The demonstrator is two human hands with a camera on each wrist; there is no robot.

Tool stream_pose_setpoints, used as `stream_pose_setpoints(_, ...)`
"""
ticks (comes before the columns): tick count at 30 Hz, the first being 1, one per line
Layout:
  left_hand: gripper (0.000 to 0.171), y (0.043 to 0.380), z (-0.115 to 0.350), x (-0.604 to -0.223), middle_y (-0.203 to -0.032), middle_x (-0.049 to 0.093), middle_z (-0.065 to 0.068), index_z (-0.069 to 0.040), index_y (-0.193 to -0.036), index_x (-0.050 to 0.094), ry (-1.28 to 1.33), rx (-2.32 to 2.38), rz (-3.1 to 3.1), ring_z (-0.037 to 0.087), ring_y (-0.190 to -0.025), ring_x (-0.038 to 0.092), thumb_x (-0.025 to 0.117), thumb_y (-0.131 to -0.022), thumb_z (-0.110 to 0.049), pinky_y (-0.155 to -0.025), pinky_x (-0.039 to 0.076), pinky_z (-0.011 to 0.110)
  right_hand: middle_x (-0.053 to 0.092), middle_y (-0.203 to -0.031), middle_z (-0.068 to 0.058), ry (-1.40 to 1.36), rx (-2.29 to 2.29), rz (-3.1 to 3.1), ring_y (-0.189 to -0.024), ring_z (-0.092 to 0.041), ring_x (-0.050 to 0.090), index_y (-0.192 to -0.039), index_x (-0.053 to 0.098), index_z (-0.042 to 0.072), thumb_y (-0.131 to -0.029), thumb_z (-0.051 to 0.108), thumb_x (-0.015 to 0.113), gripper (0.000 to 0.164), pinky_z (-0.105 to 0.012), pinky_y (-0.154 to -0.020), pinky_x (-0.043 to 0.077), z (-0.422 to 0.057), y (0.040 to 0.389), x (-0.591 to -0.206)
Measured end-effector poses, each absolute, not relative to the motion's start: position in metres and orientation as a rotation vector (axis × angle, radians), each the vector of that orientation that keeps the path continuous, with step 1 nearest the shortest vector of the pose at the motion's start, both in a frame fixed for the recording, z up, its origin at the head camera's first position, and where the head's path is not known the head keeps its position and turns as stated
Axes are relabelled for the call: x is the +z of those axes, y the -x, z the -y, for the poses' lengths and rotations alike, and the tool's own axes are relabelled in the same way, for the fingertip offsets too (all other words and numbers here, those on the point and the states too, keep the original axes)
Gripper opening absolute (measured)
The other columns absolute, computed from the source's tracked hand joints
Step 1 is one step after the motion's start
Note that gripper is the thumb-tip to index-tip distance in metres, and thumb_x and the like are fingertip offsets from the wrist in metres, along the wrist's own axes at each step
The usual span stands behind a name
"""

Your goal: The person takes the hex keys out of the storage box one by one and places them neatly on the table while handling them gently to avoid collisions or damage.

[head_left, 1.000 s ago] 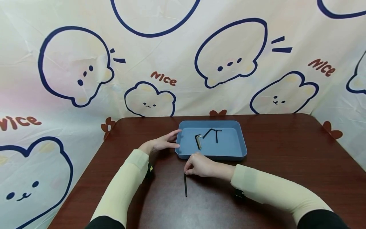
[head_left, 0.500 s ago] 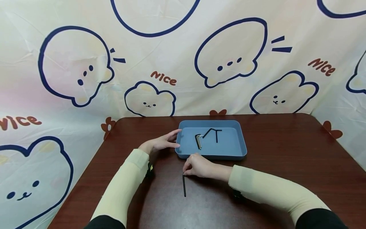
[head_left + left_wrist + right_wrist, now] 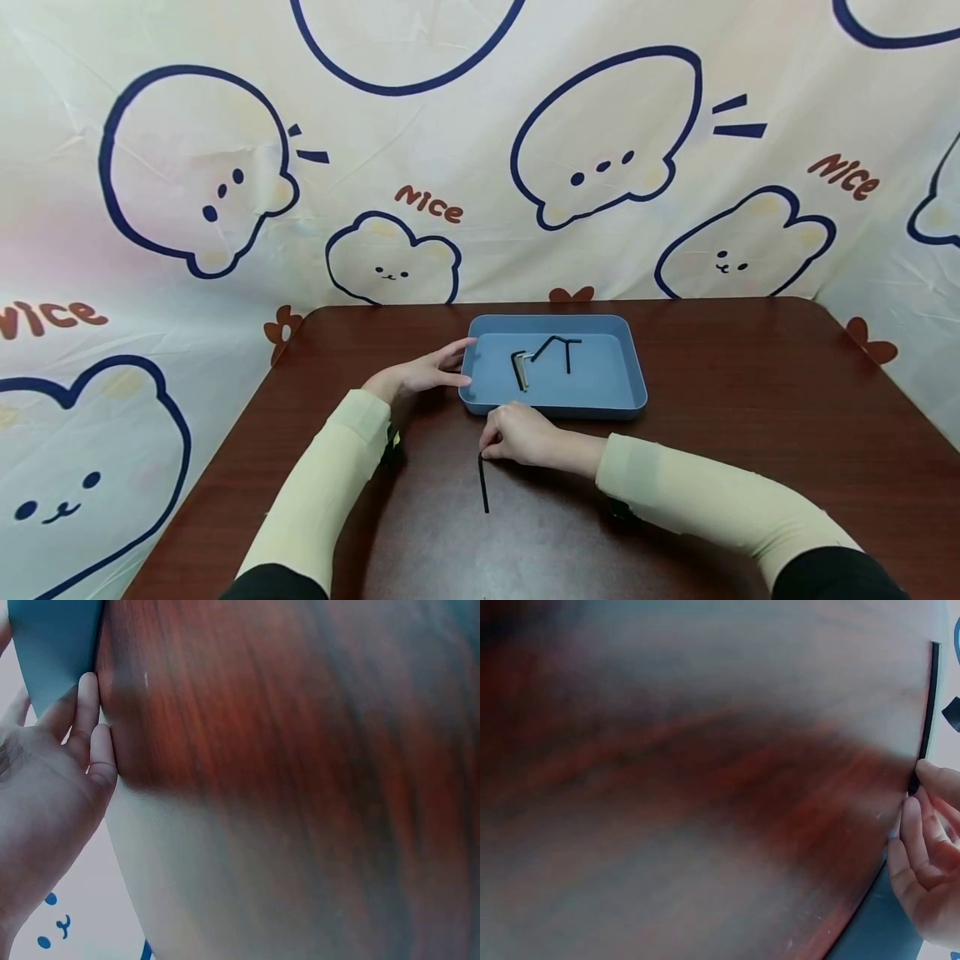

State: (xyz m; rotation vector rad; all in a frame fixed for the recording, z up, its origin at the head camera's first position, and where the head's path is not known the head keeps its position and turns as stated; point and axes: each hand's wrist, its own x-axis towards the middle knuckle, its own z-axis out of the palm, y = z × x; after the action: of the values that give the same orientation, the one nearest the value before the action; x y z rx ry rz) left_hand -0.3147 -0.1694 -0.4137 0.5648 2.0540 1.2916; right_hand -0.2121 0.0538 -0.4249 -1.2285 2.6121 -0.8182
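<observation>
Just in front of the blue tray (image 3: 600, 400), my right hand (image 3: 521, 435) pinches a black hex key (image 3: 483, 487) at its upper end between thumb and fingers. The key's long arm points toward me over the table. In the right wrist view the thumb presses on the end of the same hex key (image 3: 930, 705). My left hand (image 3: 420, 375) rests at the tray's left side, fingers extended along its rim. The left wrist view shows the left hand (image 3: 56, 772) with its fingertips against the tray wall (image 3: 56, 645).
Inside the tray lie several more hex keys: black ones (image 3: 567, 358) toward the middle, and a black one (image 3: 517, 373) beside a silver one (image 3: 524, 375) at the left. The brown table (image 3: 750, 400) extends to a printed cloth (image 3: 495, 167) behind it.
My right hand has shifted slightly left with the hex key, whose free end now tips a little differently. The left hand and the tray stay where they were.
</observation>
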Motion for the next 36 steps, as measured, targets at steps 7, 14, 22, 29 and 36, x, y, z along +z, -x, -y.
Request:
stream_pose_setpoints(7,0.077,0.3159,0.1687,-0.4128,-0.161,0.008,0.017,-0.015,-0.157,0.008,-0.582,1.28,-2.057,0.035,-0.145,0.016,0.057,-0.098,-0.011,-0.112,0.019,0.053,0.067,-0.083,0.007,1.199,-0.806,-2.654,-0.077,-0.006,0.061,-0.083,0.079,0.014,-0.084,0.011,0.077,0.004,-0.021,-0.066,0.048,-0.0532,0.2123,-0.4252)
stream_pose_setpoints(14,0.077,0.3175,0.1692,-0.4131,-0.161,0.004,0.017,-0.012,-0.157,0.006,-0.63,1.265,-2.053,0.035,-0.145,0.014,0.056,-0.099,-0.008,-0.112,0.019,0.053,0.066,-0.081,0.009,1.186,-0.813,-2.664,-0.077,-0.007,0.061,-0.082,0.079,0.016,-0.082,0.01,0.078,0.006,-0.022,-0.066,0.048,-0.0529,0.2117,-0.4252)
stream_pose_setpoints(22,0.077,0.3163,0.1695,-0.4134,-0.16,0.005,0.019,-0.01,-0.156,0.007,-0.638,1.264,-2.069,0.036,-0.145,0.015,0.057,-0.098,-0.009,-0.112,0.018,0.054,0.066,-0.079,0.011,1.158,-0.822,-2.674,-0.078,-0.008,0.061,-0.079,0.08,0.017,-0.081,0.011,0.079,0.006,-0.022,-0.066,0.048,-0.0527,0.2099,-0.4249)
stream_pose_setpoints(29,0.077,0.3158,0.1697,-0.4147,-0.161,0.008,0.017,-0.014,-0.157,0.01,-0.583,1.285,-2.069,0.035,-0.144,0.016,0.059,-0.097,-0.009,-0.113,0.016,0.054,0.066,-0.078,0.012,1.154,-0.798,-2.697,-0.079,-0.008,0.061,-0.077,0.08,0.018,-0.08,0.014,0.08,0.005,-0.024,-0.067,0.049,-0.0523,0.2095,-0.4249)
stream_pose_setpoints(36,0.077,0.317,0.1694,-0.4161,-0.16,0.009,0.017,-0.016,-0.157,0.01,-0.561,1.29,-2.065,0.035,-0.144,0.016,0.059,-0.097,-0.009,-0.112,0.016,0.055,0.066,-0.079,0.013,1.159,-0.78,-2.709,-0.079,-0.008,0.061,-0.078,0.08,0.02,-0.079,0.014,0.081,0.006,-0.024,-0.067,0.048,-0.0524,0.2101,-0.4259)
